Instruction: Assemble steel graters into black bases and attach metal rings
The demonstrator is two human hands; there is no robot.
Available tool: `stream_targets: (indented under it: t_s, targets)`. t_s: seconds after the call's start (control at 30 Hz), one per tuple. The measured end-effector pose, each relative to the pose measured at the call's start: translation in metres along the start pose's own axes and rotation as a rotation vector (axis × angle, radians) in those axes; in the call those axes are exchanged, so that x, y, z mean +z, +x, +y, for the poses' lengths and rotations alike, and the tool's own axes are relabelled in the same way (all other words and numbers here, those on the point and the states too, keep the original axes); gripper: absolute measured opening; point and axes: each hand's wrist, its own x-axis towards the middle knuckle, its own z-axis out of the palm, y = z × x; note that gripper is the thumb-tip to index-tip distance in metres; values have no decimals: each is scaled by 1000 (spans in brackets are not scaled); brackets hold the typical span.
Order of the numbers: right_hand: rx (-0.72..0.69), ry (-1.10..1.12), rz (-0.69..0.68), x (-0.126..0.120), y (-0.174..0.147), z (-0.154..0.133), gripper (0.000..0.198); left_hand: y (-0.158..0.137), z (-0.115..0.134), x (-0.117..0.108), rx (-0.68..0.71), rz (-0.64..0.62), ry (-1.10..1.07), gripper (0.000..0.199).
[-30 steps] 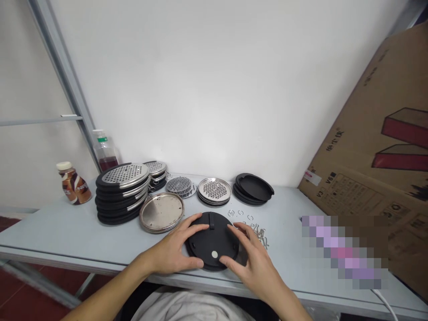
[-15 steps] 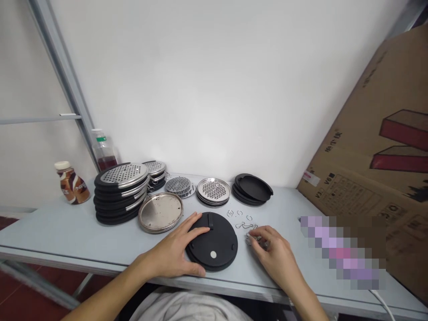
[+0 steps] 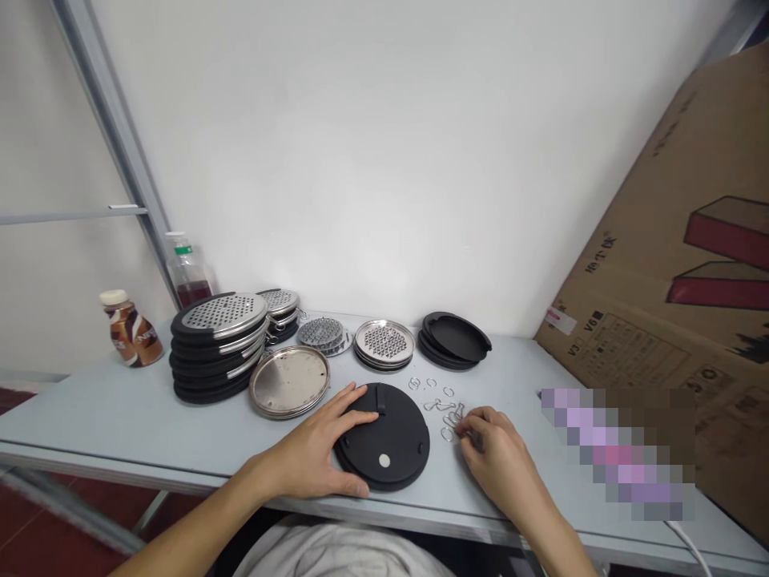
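My left hand (image 3: 321, 449) lies along the left side of a black round plastic case (image 3: 401, 437), thumb at its near rim and fingers spread over its top. The case lies flat, a short strap and a pale round dot on its upper face. To its right, my right hand (image 3: 496, 449) is low over the table with fingertips pinched together; what they hold is hidden. Just left of those fingertips lie a metal ring (image 3: 447, 434) and several small wire clips (image 3: 455, 414). More clips (image 3: 436, 405) and loose rings (image 3: 414, 384) lie farther back.
Stacked black-rimmed graters (image 3: 219, 353) stand at left, beside plain metal discs (image 3: 289, 381). Grater plates (image 3: 384, 343) and black round covers (image 3: 453, 340) sit along the back. Bottles (image 3: 133, 328) are far left. A large cardboard box (image 3: 673, 320) leans at right, near a pixelated patch.
My right hand has shifted slightly right, uncovering clips and a ring that its fingers partly hid. My left hand stays on the black case.
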Motion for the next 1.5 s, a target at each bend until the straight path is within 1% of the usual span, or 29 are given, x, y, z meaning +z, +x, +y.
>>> stream_targets:
  t_s: [0.07, 0.17, 0.23, 0.3, 0.37, 0.43, 0.5, 0.53, 0.6, 0.67, 0.77, 0.9, 0.97, 1.03, 1.1, 1.23, 1.37, 1.5]
  targets:
    - [-10, 4, -18, 0, -1, 0, 22, 0, 0, -1, -3, -4, 13, 89]
    - [-20, 6, -2, 3, -1, 1, 20, 0, 2, -2, 3, -8, 29, 86]
    - [-16, -7, -8, 4, -1, 2, 21, 2, 8, -3, 8, 31, 41, 76]
    - [-6, -21, -45, 3, -1, 2, 21, 9, 18, -4, 39, 104, 66, 61]
    - [4, -34, -81, 1, -1, 3, 21, 23, 32, -2, 116, 173, 95, 42]
    - [6, -56, -102, 0, -2, 4, 20, 43, 48, 1, 198, 214, 116, 25]
    - [-4, -80, -111, -1, -3, 5, 20, 67, 64, 6, 229, 189, 161, 16]
    - [-7, -87, -112, -1, -4, 6, 20, 80, 71, 10, 223, 145, 200, 15]
    - [-6, -80, -112, 0, -4, 8, 18, 102, 83, 16, 179, 18, 287, 18]
    - [6, -62, -116, 0, -5, 9, 16, 120, 92, 22, 99, -136, 344, 25]
    - [15, -53, -131, -1, -4, 10, 16, 135, 99, 29, 6, -236, 367, 29]
    - [22, -102, -163, 1, -2, 11, 18, 144, 98, 31, -82, -292, 347, 28]
    - [26, -135, -174, 3, -1, 10, 19, 147, 99, 30, -108, -318, 324, 23]
    - [24, -155, -171, 5, -1, 10, 21, 149, 100, 28, -130, -341, 303, 16]
    - [23, -145, -154, 5, -1, 11, 21, 150, 104, 24, -146, -357, 288, 16]
    - [33, -5, -110, 0, -1, 15, 23, 149, 110, 21, -169, -354, 277, 26]
    - [38, 157, -63, -8, 1, 17, 26, 146, 111, 22, -164, -358, 262, 33]
    - [78, 221, -73, -11, 1, 13, 27, 146, 110, 25, -165, -368, 253, 31]
